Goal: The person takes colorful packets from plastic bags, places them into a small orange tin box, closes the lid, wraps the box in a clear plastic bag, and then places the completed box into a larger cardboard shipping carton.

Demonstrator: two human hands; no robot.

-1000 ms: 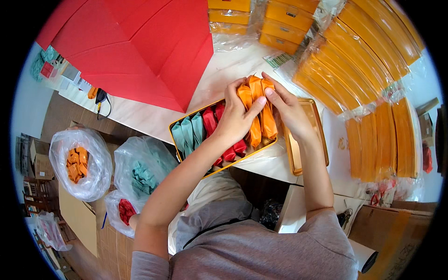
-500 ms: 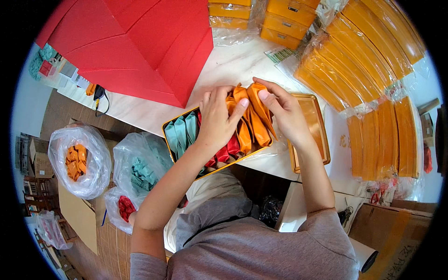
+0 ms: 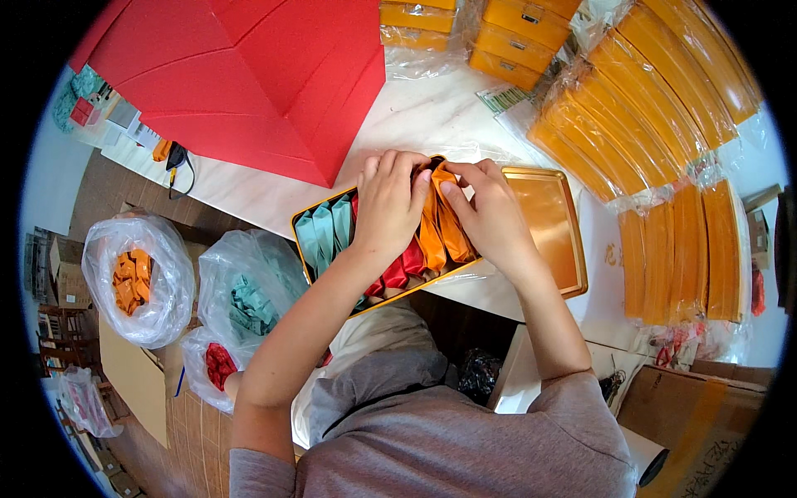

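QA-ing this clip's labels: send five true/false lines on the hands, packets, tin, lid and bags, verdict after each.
1. The left hand and right hand touch orange packets in the tin. True.
2. Red packets sit between the green packets and the orange ones. True.
3. The tin is shut. False: it is open, and the gold lid lies to its right.
4. The green packets stand at the tin's right end. False: left end.
5. A clear bag left of the tin holds more orange packets. True.
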